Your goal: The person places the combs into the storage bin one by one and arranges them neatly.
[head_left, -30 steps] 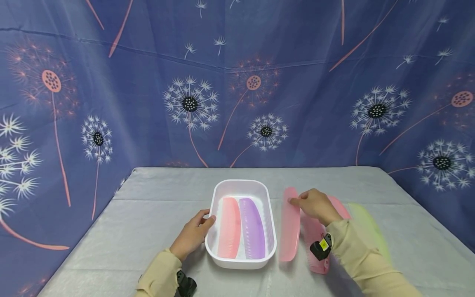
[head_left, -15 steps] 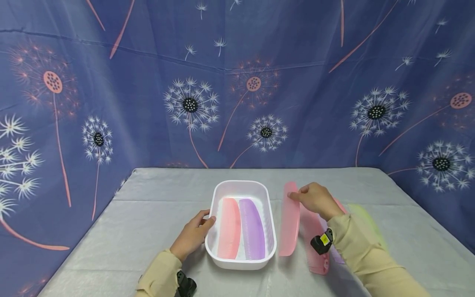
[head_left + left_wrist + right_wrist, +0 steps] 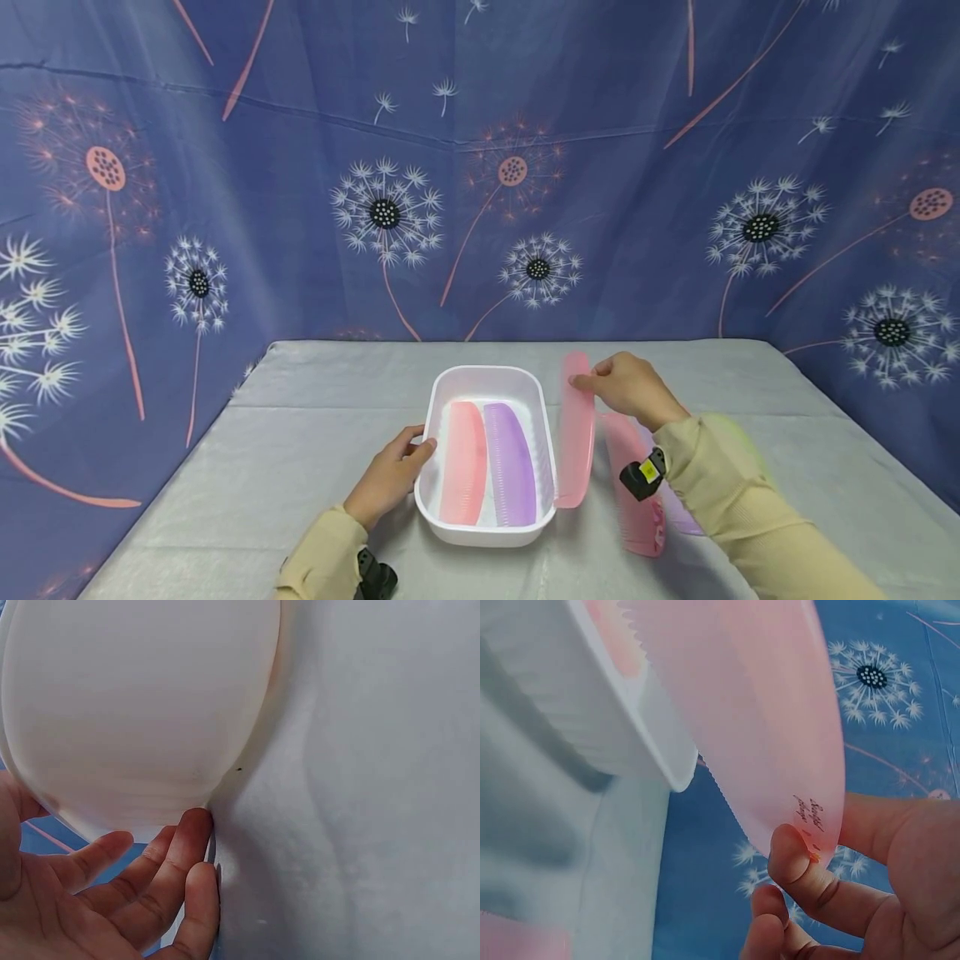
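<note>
A held comb, pink, stands tilted above the table just beside the tray's right side, its far end pinched between the right hand's thumb and fingers.
Its teeth face the tray, and dark lettering shows near the pinch; whether its lower end touches the rim cannot be told. Inside the tray lie a coral comb on the left and a purple comb on the right, slightly apart. The left hand grips the tray's left side, thumb at the rim, fingers outside. Under the right forearm, a rose comb, a lilac comb and a green comb lie partly hidden on grey cloth; behind hangs a blue dandelion curtain.
</note>
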`<state>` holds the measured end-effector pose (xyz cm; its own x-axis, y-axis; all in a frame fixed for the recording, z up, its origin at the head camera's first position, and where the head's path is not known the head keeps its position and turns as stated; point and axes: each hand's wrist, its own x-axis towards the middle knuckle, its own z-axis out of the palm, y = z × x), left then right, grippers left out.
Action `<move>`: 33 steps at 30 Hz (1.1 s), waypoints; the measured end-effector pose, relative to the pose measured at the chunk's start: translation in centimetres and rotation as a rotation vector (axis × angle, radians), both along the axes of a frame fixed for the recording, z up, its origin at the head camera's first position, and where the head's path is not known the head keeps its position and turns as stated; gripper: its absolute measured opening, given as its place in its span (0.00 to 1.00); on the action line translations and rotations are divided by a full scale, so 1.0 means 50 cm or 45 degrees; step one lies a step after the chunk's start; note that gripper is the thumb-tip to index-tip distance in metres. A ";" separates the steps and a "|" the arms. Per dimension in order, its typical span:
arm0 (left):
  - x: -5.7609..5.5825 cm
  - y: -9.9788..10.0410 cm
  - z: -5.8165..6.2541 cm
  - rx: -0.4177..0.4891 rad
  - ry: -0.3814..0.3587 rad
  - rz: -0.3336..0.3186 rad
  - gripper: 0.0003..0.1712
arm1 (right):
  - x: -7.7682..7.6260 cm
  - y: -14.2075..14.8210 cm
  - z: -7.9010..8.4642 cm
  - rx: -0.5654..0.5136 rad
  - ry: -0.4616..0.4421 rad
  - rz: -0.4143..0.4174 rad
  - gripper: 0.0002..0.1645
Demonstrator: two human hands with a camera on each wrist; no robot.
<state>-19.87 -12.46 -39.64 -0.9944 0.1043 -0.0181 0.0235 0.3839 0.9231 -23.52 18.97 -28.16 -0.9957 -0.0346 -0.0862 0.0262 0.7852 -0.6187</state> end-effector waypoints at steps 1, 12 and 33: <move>0.000 0.000 0.000 -0.003 -0.002 0.000 0.27 | 0.000 -0.003 0.002 0.000 0.001 0.002 0.34; -0.001 -0.001 -0.003 0.012 0.006 -0.003 0.26 | -0.006 -0.042 0.003 -0.004 0.058 0.029 0.25; -0.001 0.001 0.000 0.037 0.023 0.010 0.26 | -0.023 -0.126 -0.015 -0.017 0.078 0.066 0.21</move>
